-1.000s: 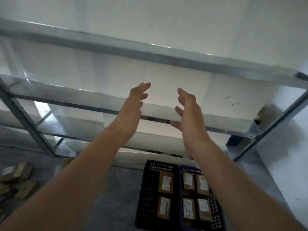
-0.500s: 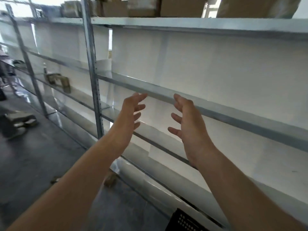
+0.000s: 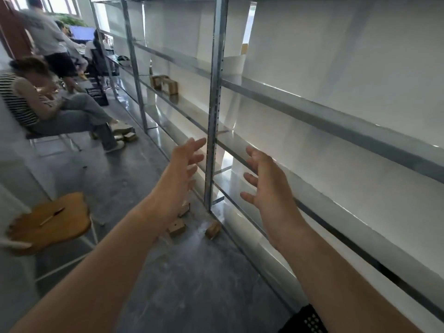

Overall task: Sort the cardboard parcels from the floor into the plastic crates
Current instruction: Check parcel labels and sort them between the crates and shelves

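Observation:
My left hand (image 3: 183, 164) and my right hand (image 3: 266, 181) are raised in front of me, palms facing each other, fingers spread and holding nothing. Small cardboard parcels lie on the grey floor below them by the shelf post: one (image 3: 176, 227), another (image 3: 212, 229), and a third (image 3: 183, 207) partly hidden behind my left wrist. More parcels (image 3: 125, 133) lie farther off near a seated person's feet. Only a corner of a black plastic crate (image 3: 306, 320) shows at the bottom, under my right forearm.
A metal shelving rack (image 3: 212, 111) runs along the right, with cardboard pieces (image 3: 164, 84) on a far shelf. A wooden stool (image 3: 50, 222) stands at left. A person sits on a chair (image 3: 55, 111), others stand behind near another black crate (image 3: 97, 96).
The view has swung left and up from the crates to the aisle. The crates full of parcels have left the frame. Both hands stay raised and empty.

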